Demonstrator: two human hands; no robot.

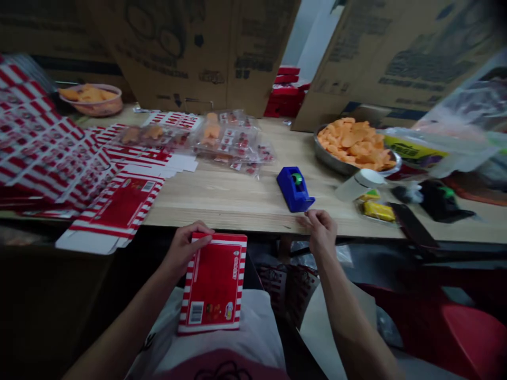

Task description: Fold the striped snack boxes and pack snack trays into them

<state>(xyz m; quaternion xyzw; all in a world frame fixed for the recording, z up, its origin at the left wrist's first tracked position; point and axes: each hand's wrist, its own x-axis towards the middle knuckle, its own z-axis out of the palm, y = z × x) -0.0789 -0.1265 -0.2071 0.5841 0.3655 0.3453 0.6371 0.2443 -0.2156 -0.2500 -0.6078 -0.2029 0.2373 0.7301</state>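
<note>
My left hand grips the top left corner of a red box with red-and-white striped edges, which rests upright on my lap below the table edge. My right hand is at the front edge of the wooden table, fingers pinched together just below a blue tape dispenser; what the fingers hold is too small to make out.
Flat red-and-white striped cartons are stacked at the left. Clear packets of snacks lie mid-table. A metal bowl of orange chips stands at right, another bowl at back left. Cardboard boxes line the back. A red stool is lower right.
</note>
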